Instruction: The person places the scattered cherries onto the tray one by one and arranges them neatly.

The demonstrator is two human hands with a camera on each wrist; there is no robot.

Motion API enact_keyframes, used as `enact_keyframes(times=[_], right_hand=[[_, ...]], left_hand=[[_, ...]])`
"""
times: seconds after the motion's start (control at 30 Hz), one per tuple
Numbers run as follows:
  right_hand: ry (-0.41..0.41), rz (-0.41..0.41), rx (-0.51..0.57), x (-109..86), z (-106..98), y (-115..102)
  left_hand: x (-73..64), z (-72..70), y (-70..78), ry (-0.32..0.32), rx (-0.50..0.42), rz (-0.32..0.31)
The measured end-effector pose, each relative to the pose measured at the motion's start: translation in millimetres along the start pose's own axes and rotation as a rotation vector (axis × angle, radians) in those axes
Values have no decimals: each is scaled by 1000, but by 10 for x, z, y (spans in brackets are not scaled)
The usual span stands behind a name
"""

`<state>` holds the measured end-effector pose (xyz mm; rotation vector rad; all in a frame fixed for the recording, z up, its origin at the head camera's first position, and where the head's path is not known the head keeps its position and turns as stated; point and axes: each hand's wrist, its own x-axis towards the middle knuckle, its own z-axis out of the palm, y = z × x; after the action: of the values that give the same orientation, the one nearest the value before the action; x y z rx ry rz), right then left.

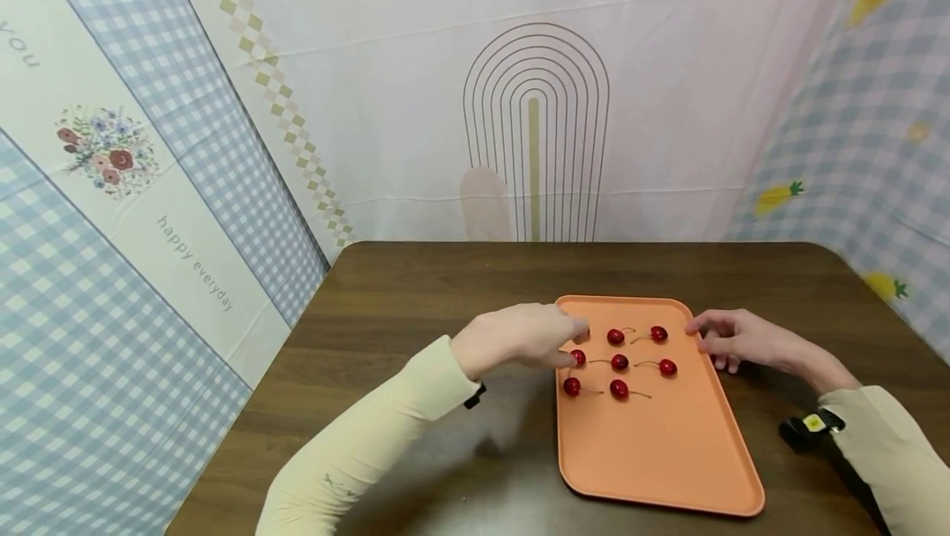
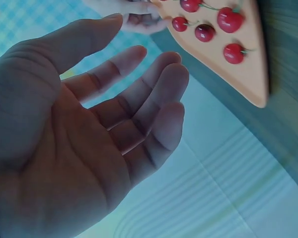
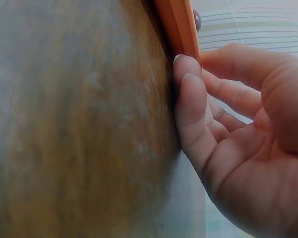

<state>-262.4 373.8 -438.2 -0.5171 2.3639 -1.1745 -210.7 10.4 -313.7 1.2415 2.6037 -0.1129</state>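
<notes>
Several red cherries (image 1: pixel 619 363) with stems lie in loose rows on the far half of an orange tray (image 1: pixel 653 453). Over the tray's far left edge hovers my left hand (image 1: pixel 530 334), partly hiding a cherry at that corner. In the left wrist view its fingers (image 2: pixel 164 89) are loosely bent, with nothing between them and the thumb, and the cherries (image 2: pixel 230 20) lie beyond. My right hand (image 1: pixel 750 342) pinches the tray's right rim. In the right wrist view, the fingertips (image 3: pixel 191 94) sit on one side of the rim (image 3: pixel 181 29) and the thumb on the other.
The tray lies on a dark wooden table (image 1: pixel 416 289), right of the middle. Patterned cloth (image 1: pixel 371 107) hangs behind the table and along both sides. A black wrist strap (image 1: pixel 809 429) sits at my right cuff.
</notes>
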Motion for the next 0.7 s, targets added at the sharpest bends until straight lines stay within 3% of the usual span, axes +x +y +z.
enact_keyframes(times=[0.1,0.23,0.47,0.7], right_hand=[[2,8,-2,-3,3,-5],[6,17,-6,-8,3,-21],[3,10,-7,-5,1,-8],[2,-28,-1,1,3,8]], left_hand=[[-144,76,-110,63,26,21],[-330,182,-261,93,41,4],[-624,372,-514,92,-11,-94],[-841,574,-700,47,20,-212]])
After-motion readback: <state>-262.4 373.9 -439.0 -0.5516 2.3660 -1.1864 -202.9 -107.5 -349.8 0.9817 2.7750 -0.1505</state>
